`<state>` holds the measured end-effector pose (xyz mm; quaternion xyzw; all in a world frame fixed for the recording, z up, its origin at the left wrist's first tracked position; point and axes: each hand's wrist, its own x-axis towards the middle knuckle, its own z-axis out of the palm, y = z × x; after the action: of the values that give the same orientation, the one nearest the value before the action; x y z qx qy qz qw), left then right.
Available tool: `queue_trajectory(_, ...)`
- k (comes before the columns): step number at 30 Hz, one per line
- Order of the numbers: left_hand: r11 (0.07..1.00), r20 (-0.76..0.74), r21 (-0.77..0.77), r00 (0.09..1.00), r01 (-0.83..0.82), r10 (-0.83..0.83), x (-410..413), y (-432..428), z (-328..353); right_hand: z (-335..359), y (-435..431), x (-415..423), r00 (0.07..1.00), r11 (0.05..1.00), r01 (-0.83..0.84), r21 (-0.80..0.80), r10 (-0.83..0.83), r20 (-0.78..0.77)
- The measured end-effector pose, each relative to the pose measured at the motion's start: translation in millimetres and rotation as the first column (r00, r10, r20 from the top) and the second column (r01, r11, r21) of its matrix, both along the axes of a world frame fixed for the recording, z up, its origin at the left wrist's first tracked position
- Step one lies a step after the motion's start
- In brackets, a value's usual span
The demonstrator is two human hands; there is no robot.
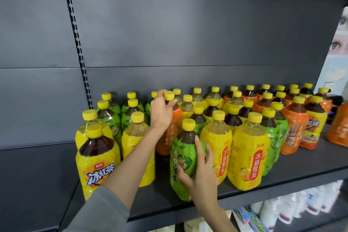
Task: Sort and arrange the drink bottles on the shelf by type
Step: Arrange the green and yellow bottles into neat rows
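Observation:
Many yellow-capped drink bottles stand on a dark shelf (293, 177), with green, yellow and orange labels mixed. My left hand (161, 112) grips the neck of an orange-labelled bottle (172, 133) in the middle of the group. My right hand (199, 171) holds a green-labelled tea bottle (183, 158) near the shelf's front edge, fingers wrapped round its body. A yellow iced-tea bottle (96, 162) stands front left. Two yellow pear-drink bottles (246, 152) stand to the right of my right hand.
Orange-labelled bottles (291, 128) cluster at the right end, green ones (111, 117) at the back left. The shelf section to the left holds nothing. A dark back panel rises behind. White packaged goods (293, 207) lie on the lower shelf. A poster (337, 49) hangs at the right.

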<state>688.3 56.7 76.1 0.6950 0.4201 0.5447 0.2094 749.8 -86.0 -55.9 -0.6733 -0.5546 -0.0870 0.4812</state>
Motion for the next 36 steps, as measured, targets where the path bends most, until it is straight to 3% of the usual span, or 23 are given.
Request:
queue_trajectory(11,0.963,0.393,0.25,0.898,0.099,-0.195,-35.9,-35.9,69.3,-1.2,0.3,-0.2,1.0,1.0,-0.008,0.016,0.009,-0.014)
queue_trajectory(17,0.913,0.429,0.375,0.842,0.162,-0.326,-60.8,-73.2,88.1,-3.1,4.0,0.1,0.999,1.0,-0.017,0.008,0.018,-0.034)
queue_trajectory(23,0.926,0.525,0.328,0.779,0.186,-0.342,-102.8,-96.8,81.9,-2.4,3.3,-0.2,0.999,1.0,-0.024,0.013,0.024,-0.025)
queue_trajectory(29,0.954,0.521,0.254,0.809,0.158,-0.272,-148.0,-128.3,45.7,2.9,1.7,-6.8,0.998,0.999,0.054,-0.001,-0.054,0.036)
queue_trajectory(36,0.972,0.477,0.134,0.847,0.195,-0.236,-164.4,-137.8,-5.7,3.9,16.2,-8.7,0.998,0.999,-0.042,-0.013,0.041,-0.039)
